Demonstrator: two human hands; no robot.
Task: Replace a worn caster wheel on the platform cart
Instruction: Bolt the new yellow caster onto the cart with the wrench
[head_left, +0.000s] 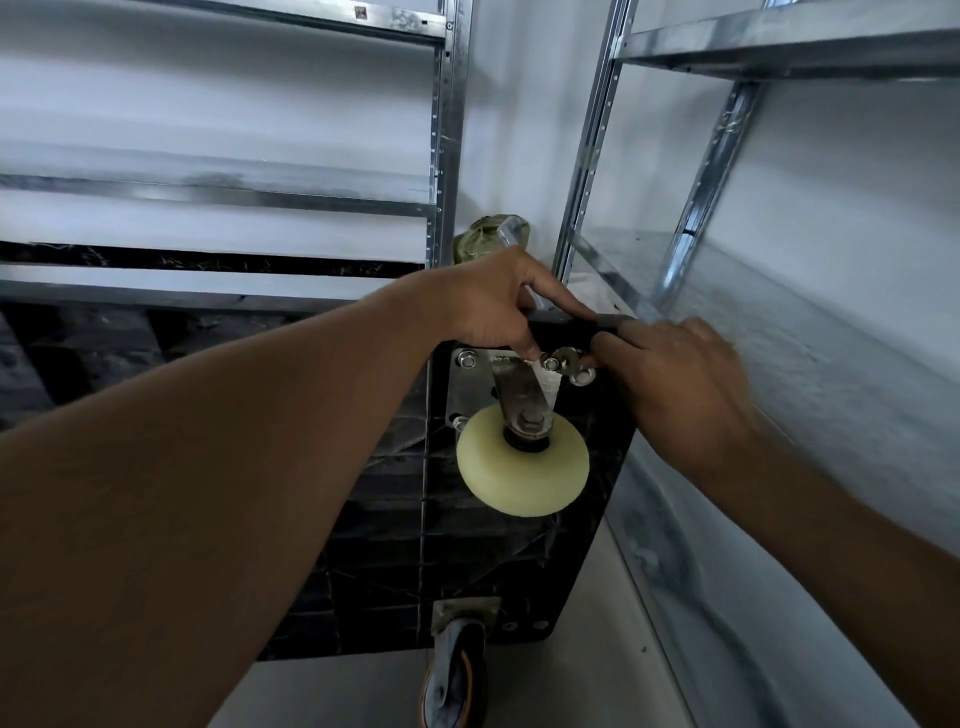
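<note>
The black platform cart (374, 519) stands tipped on its side, ribbed underside toward me. A cream caster wheel (522, 467) in a metal fork sits on a mounting plate (467, 395) at the cart's upper corner. My left hand (488, 306) grips the cart's top edge above the plate, thumb over the edge, fingertips down by a bolt. My right hand (675, 374), motion-blurred, pinches a washer (569, 357) at the plate's upper right bolt. A nut (467, 359) shows at the upper left corner of the plate.
A second caster (457, 675) with a grey and orange wheel sits at the cart's lower corner. Metal shelving stands close on the left (447, 156) and right (587, 156). A green-wrapped handle (483, 239) sticks up behind the cart. Pale floor lies below.
</note>
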